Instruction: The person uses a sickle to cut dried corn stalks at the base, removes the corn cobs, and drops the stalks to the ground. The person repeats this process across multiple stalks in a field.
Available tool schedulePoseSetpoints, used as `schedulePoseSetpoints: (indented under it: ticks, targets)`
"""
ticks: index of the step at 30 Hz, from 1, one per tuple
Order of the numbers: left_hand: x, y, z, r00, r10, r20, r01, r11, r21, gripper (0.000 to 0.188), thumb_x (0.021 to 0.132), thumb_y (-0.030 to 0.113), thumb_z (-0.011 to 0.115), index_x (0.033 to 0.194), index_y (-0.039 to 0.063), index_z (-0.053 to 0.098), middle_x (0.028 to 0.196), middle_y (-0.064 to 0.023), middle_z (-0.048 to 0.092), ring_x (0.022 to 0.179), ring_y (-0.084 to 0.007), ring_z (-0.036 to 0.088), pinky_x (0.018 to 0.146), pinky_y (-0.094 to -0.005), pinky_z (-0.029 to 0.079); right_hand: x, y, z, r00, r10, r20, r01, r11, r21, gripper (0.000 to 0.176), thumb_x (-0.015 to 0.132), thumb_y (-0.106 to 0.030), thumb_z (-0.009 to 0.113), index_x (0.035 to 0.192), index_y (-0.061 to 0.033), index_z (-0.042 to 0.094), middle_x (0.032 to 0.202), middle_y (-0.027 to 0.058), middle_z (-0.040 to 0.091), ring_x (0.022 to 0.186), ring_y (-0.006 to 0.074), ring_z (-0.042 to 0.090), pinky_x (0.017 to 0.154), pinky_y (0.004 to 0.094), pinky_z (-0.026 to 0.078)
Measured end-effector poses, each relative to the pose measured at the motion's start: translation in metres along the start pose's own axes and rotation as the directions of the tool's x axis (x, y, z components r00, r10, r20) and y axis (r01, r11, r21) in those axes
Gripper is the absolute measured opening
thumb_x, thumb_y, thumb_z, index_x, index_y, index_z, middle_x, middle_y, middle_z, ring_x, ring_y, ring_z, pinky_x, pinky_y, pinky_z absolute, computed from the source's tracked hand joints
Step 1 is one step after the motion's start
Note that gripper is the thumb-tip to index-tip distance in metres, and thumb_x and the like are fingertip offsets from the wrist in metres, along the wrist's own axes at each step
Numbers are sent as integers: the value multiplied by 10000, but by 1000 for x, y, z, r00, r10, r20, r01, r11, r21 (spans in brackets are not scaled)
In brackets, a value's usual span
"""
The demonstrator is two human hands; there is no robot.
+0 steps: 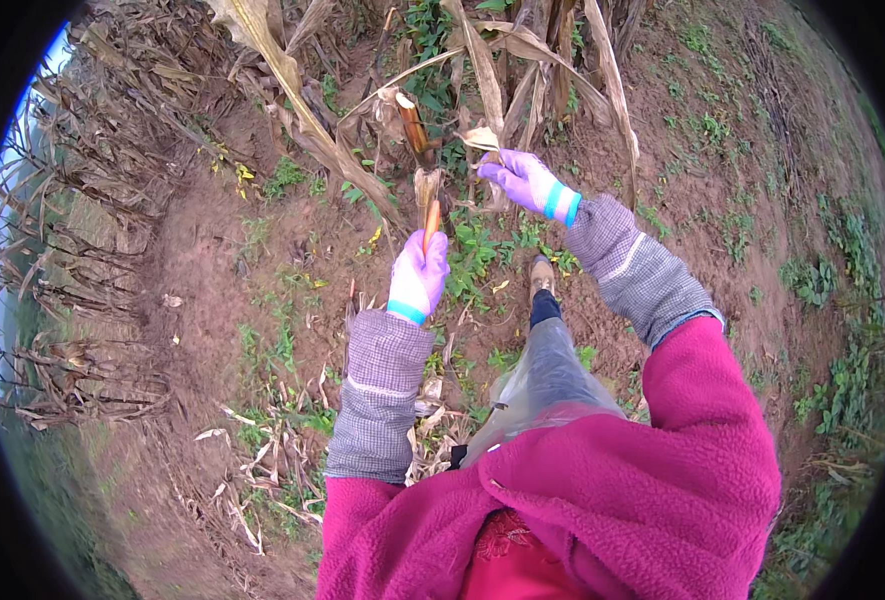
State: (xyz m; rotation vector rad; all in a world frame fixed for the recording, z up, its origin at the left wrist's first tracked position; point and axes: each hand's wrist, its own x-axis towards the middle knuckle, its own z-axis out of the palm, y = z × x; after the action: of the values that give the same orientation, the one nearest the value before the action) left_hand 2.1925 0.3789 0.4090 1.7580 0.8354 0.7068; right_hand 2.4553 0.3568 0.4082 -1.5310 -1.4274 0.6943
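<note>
My left hand (pixel 419 275), in a purple and white glove, is closed on a slim orange handle (pixel 432 221) that points up and away from me; what tool it belongs to I cannot tell. Just beyond it stands a dry, pale stalk piece (pixel 426 184). My right hand (pixel 517 178), gloved alike, pinches a dry corn husk or leaf (pixel 481 138) between thumb and fingers. Between and beyond the hands, a cut brown corn stalk (pixel 414 124) shows a pale top end. A long dry corn leaf (pixel 300 97) slants down to its left.
Dried corn plants (pixel 555 45) stand ahead, and more rows (pixel 82 247) lie to the left. Brown soil (pixel 209 277) with green weeds (pixel 472 255) surrounds me. Fallen husks (pixel 262 465) lie at lower left. One shoe (pixel 542 276) shows on the soil below my right hand.
</note>
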Motion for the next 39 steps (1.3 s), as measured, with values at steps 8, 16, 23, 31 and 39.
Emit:
schedulePoseSetpoints:
  ticks: [8,16,23,31,39]
  targets:
    - [-170,-62,-18,911,-402,-90,240,695,-678,352,988,382,463,1088,51,521,613,15,455,392,-45,341,348,-202,279,-10,76,28,785,614,-79,-410,611,678,218,897,-140,609,1095,-53,624,887,18,684,760,119,627,706,318,516]
    - [-145,-48,-36,966,-247,-75,180,853,-490,392,969,411,495,1106,45,527,634,19,485,462,-46,400,425,-208,337,34,55,173,906,423,8,-322,676,663,503,855,-236,706,1252,15,526,1127,56,642,1078,146,575,925,284,448]
    - [-66,-45,-36,984,-102,144,44,933,358,357,948,385,516,969,35,585,688,-139,590,612,-322,582,583,-379,464,-19,65,188,866,492,88,-382,538,751,172,953,-203,566,885,-50,601,778,20,622,611,118,611,562,293,537]
    - [-62,-43,-58,951,-278,137,127,754,644,343,930,393,522,948,56,583,797,-220,630,783,-425,608,664,-502,470,-47,110,149,922,376,-93,-361,921,145,282,947,-307,545,928,-39,631,693,37,610,611,136,585,635,321,475]
    - [-266,-82,-159,685,-671,-282,636,741,-218,337,969,400,483,1057,77,514,601,23,469,404,-41,361,347,-212,262,-85,88,159,854,364,372,-91,808,-582,694,858,-476,601,1398,-102,380,1316,184,503,1250,361,447,1058,442,340]
